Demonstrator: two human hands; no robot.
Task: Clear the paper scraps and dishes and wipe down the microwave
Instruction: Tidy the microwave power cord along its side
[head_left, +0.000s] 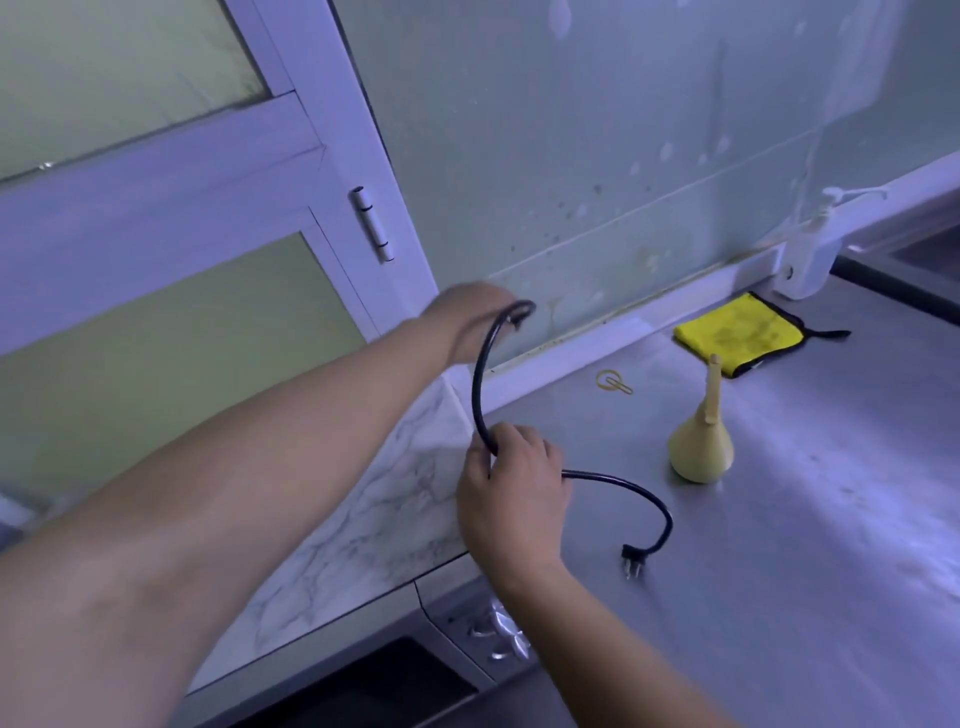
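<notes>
Microwave: the microwave (374, 519) is sitting at the lower left on the steel counter (779, 571), close to the wall. Its top is showing a white marble pattern with grey veins. Its front is showing a dark door window and a silver control panel (493, 634) with shiny knobs.
Power cord: a black power cord (623, 480) is arching from beside the left hand down into the right hand. From there it is curling over the counter to its plug (635, 558), which is lying on the steel.
Right hand: the right hand (511, 499) is gripping the cord, fingers curled round it, just beside the microwave's back right corner.
Left hand: the left hand (478, 312) is reaching toward the wall at the cord's upper bend. Blur is smearing its fingers, so whether they are holding the cord cannot be told.
Cloth: a yellow cloth (737, 332) with black edging is lying folded at the back of the counter.
Funnel: a beige funnel (701, 447) is standing mouth-down near the cloth.
Hidden: the left arm is covering part of the microwave's top, and the frame edge is cutting off its lower front. The cord's upper end is disappearing at the left hand.
Writing: the marks on the control panel are too blurred to read.
</notes>
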